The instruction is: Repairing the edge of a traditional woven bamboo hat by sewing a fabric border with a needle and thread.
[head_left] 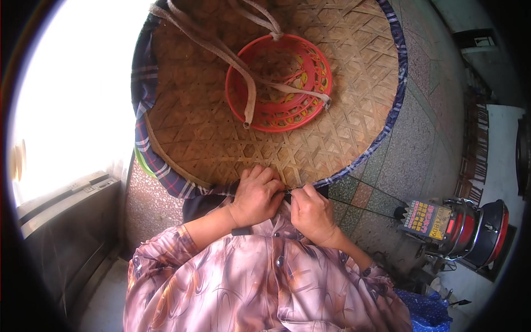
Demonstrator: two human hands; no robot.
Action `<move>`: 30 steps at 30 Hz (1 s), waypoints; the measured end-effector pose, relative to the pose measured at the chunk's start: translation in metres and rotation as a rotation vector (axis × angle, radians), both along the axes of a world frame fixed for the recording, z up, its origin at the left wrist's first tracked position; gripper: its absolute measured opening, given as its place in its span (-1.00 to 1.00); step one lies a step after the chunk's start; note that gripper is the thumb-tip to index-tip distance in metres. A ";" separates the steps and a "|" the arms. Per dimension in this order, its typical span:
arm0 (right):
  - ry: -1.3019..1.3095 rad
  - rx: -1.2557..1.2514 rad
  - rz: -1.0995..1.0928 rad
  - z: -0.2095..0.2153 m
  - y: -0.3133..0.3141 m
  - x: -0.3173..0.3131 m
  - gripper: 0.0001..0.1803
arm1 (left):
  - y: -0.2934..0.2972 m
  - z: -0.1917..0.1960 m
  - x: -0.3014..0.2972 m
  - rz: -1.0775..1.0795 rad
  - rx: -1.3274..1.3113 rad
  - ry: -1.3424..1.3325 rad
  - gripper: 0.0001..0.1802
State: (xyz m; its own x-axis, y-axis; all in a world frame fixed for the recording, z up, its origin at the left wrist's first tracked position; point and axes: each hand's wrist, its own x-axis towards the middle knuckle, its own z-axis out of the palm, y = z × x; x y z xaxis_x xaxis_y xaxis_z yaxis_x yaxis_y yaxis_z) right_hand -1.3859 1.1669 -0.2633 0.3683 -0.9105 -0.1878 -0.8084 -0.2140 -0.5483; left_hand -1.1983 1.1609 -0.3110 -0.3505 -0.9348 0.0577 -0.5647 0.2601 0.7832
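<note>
A wide woven bamboo hat (354,105) lies inside up in front of me, its rim bound with dark blue plaid cloth (166,176). In its middle sits a round red plastic basket (235,102), with beige cloth straps (221,52) running from it and over it. My left hand (255,195) is closed on the near rim, fingers curled over the edge. Just right of it, my right hand (312,213) is closed in a pinch at the same edge. A thin dark sliver shows between the two hands, too small to name.
A motorbike (462,227) with a rear plate stands to the right on the tiled floor (359,207). At the left is a dark panel-like piece (72,232) beside a glaring bright opening. A bit of green rim (144,162) shows under the hat. Blue dotted cloth (428,310) lies lower right.
</note>
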 end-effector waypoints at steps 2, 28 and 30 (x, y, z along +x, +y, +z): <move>-0.036 0.001 -0.036 -0.002 0.001 0.000 -0.93 | 0.000 0.001 0.000 -0.004 -0.001 -0.004 -0.80; -0.031 0.064 -0.007 -0.002 -0.003 -0.001 -0.95 | -0.002 0.000 0.000 -0.020 0.033 -0.015 -0.85; -0.035 0.059 -0.012 -0.005 0.000 -0.002 -0.95 | -0.003 0.000 0.000 -0.022 0.024 -0.016 -0.86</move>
State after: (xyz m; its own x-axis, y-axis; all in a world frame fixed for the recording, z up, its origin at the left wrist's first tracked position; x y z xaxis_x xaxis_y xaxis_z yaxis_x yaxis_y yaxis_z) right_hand -1.3879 1.1668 -0.2685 0.3648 -0.9025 -0.2289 -0.7910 -0.1707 -0.5875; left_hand -1.1987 1.1582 -0.3113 -0.3716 -0.9279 0.0296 -0.5715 0.2537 0.7804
